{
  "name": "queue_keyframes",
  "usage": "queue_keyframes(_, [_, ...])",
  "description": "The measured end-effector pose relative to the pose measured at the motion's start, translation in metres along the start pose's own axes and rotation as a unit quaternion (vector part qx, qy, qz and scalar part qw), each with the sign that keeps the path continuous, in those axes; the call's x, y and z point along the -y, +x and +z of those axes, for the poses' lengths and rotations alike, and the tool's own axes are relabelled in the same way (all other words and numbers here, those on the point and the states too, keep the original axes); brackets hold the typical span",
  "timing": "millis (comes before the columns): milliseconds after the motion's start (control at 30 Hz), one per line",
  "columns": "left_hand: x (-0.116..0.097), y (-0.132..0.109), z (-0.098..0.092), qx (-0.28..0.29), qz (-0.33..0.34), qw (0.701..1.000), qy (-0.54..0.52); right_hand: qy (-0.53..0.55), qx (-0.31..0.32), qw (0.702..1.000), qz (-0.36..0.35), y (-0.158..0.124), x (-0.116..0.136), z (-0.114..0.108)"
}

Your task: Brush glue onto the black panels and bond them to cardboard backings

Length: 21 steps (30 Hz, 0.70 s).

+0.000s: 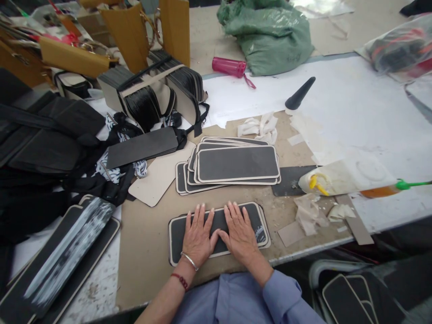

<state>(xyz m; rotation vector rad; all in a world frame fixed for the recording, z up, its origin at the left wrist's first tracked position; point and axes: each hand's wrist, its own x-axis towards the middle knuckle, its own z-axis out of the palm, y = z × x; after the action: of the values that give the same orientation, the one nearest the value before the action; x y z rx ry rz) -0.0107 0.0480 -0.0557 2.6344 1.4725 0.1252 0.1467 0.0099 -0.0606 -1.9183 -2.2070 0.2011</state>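
Note:
My left hand (198,236) and my right hand (240,233) lie flat, fingers stretched out, side by side on a black rounded panel with a pale border (176,234) at the table's near edge. The panel rests on a brown cardboard sheet (148,252). Just beyond my fingers sits a fanned stack of the same black panels (236,164). A plain beige card piece (157,177) lies left of that stack.
A glue bottle with a yellow cap (340,179) and a green-tipped tool (410,184) lie at right. Crumpled paper scraps (308,211) sit nearby. Black bag parts (47,144) pile up left, with more panels (64,256) near left. A pink bottle (229,66) and green bag (270,31) are far back.

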Motion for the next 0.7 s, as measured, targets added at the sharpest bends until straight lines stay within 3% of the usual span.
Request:
queue_keyframes(200, [-0.002, 0.002, -0.003, -0.001, 0.005, 1.000, 0.001, -0.030, -0.006, 0.999, 0.031, -0.009, -0.030, -0.005])
queue_keyframes(333, [-0.003, 0.002, -0.003, -0.008, -0.002, 1.000, -0.012, -0.075, -0.044, 0.991, 0.103, -0.039, -0.084, -0.011])
queue_keyframes(433, [-0.003, 0.002, -0.003, -0.014, -0.012, 0.999, -0.032, -0.081, -0.079, 0.987, 0.114, -0.065, -0.117, -0.024])
queue_keyframes(533, [-0.003, 0.002, -0.003, -0.022, -0.016, 0.999, -0.044, -0.033, -0.091, 0.991, 0.093, -0.077, -0.118, -0.032])
queue_keyframes(700, [-0.003, 0.000, -0.003, -0.027, -0.020, 0.998, -0.051, 0.044, -0.095, 0.991, 0.087, -0.071, -0.087, -0.019])
